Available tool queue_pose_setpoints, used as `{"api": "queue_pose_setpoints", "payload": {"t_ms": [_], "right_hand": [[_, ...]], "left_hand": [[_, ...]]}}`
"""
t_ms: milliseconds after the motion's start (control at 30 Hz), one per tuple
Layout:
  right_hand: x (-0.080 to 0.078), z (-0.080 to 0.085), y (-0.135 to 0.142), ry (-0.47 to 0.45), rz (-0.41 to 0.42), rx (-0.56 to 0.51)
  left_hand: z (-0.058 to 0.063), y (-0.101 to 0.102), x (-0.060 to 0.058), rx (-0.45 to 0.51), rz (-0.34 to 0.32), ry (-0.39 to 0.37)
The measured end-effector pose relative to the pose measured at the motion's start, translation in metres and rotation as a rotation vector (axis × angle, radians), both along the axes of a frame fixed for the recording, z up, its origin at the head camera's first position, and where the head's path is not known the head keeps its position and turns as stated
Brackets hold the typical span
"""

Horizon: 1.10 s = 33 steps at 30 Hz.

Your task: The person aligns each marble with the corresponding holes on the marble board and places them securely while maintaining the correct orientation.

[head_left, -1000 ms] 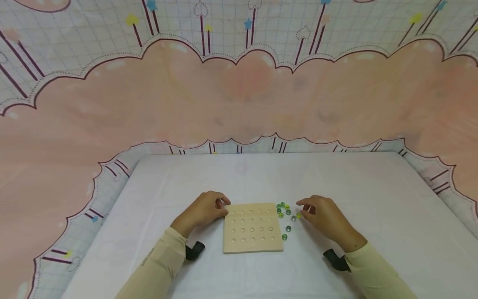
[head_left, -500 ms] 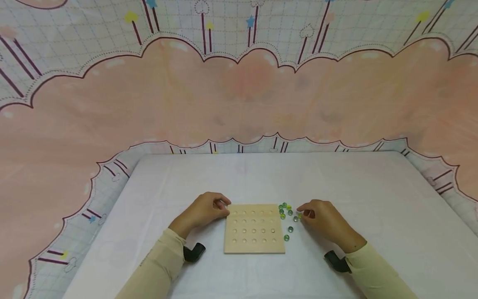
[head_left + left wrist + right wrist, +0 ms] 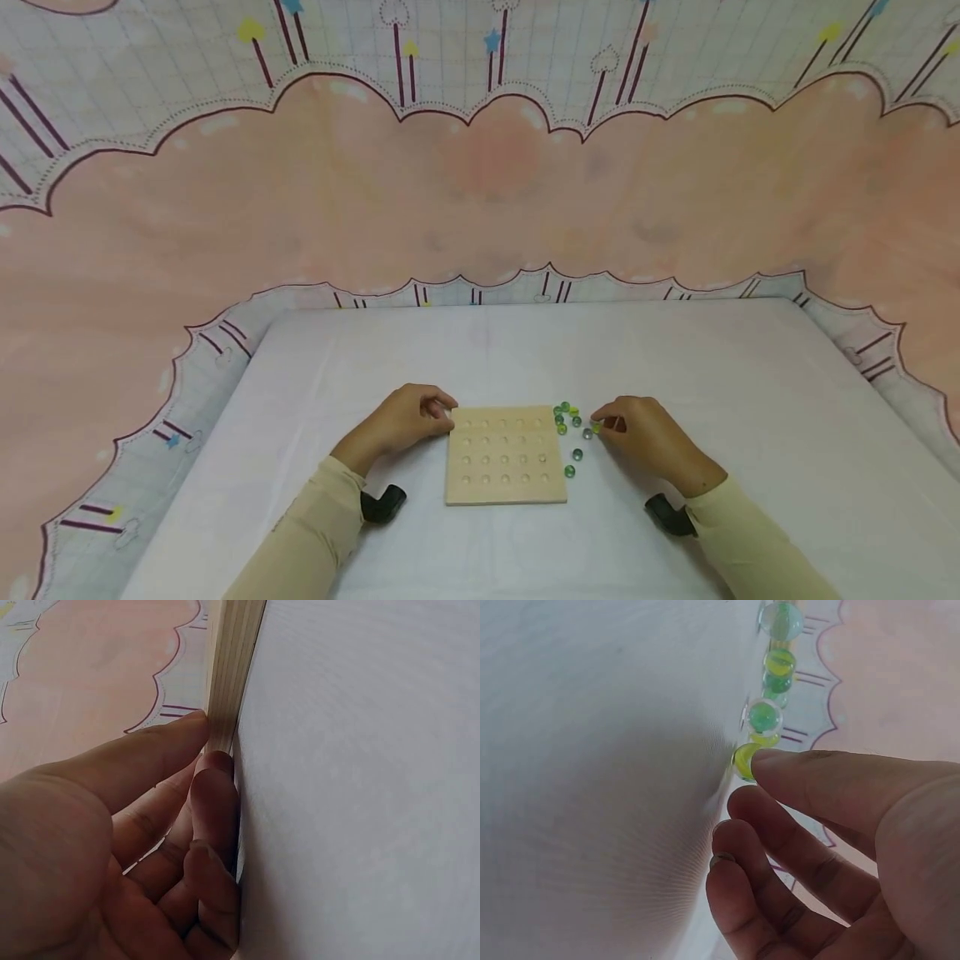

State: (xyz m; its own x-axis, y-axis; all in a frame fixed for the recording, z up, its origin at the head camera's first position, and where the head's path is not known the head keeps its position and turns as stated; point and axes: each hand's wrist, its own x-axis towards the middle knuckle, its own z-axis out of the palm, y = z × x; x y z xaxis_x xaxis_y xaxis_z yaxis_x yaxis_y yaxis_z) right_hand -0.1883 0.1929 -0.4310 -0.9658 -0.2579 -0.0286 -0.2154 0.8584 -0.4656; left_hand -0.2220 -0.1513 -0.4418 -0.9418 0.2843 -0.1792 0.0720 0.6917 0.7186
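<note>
A pale wooden board (image 3: 506, 492) with rows of round hollows lies flat on the white table. At its far left corner my left hand (image 3: 401, 421) holds it with thumb and index finger; the left wrist view shows those fingertips at the board's edge (image 3: 234, 660). To the right of the board, my right hand (image 3: 648, 437) pinches a yellow-green glass marble (image 3: 743, 761), its thumb on the near side and the index finger mostly hidden. The marble sits right at the tabletop. Several green and yellow marbles (image 3: 577, 455) lie loose between board and right hand.
A white cloth covers the table (image 3: 675, 358), whose far edge meets a patterned pink backdrop (image 3: 480, 200). Black wrist cameras (image 3: 384, 504) hang below both sleeves. The marbles form a loose cluster along the board's right edge.
My right thumb and index finger have lowered and come together at the yellow-green marble. The left hand and the board stay in place; the view has shifted slightly.
</note>
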Motion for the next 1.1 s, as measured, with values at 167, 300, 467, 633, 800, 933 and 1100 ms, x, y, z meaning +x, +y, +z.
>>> {"api": "queue_pose_setpoints", "payload": {"t_ms": [167,300,467,633,800,933,1100], "right_hand": [[-0.0015,0.0009,0.0019,0.027,0.007,0.006],[-0.001,0.0002,0.0023,0.026,0.01,0.008],[-0.0004,-0.0009,0.0027,0.018,-0.001,0.012],[-0.001,-0.0028,0.0027,0.022,0.006,0.012],[-0.0015,-0.0042,0.0025,0.027,0.011,0.007],[-0.0013,-0.005,0.0016,0.026,0.01,0.009],[-0.0003,-0.0049,0.0003,0.028,0.015,0.01]], "left_hand": [[0.0038,0.0011,-0.0027,0.004,-0.001,-0.012],[0.0042,0.0015,-0.0031,0.008,0.004,-0.032],[0.0026,0.0014,-0.0024,0.011,-0.003,-0.036],[0.0025,0.001,-0.0019,0.003,0.001,-0.036],[0.0021,0.0002,-0.0017,-0.007,0.001,-0.032],[0.0016,-0.0004,-0.001,-0.008,0.0,-0.036],[0.0004,-0.001,-0.0001,0.002,0.002,-0.037]]}}
